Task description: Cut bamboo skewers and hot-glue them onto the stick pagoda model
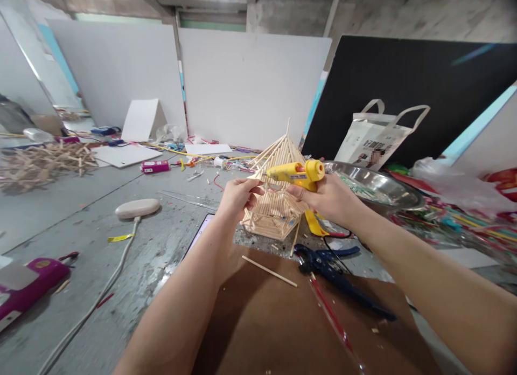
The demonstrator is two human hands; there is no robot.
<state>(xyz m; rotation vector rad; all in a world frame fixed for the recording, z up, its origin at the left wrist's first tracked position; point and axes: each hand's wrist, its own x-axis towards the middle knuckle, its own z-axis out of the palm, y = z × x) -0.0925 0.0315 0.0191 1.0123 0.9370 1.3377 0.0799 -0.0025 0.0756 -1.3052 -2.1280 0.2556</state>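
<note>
My right hand [337,200] is wrapped around a yellow glue gun [293,173], its nozzle pointing left. Just left of the nozzle, the fingers of my left hand [238,196] are pinched together at the side of a small house model [278,221] built of thin wooden sticks. What they hold, if anything, is hidden. Behind the glue gun rises the model's pointed stick roof [283,147]. A loose wooden stick [270,271] lies on the brown board [258,321] in front, beside dark blue cutting pliers [335,270].
A steel bowl [407,197] stands at the right, near a white carrier bag [369,132]. A white oval device with a cable [137,208] and a purple tool [28,289] lie at the left. Piled sticks [44,162] lie farther back. White panels [254,84] stand behind.
</note>
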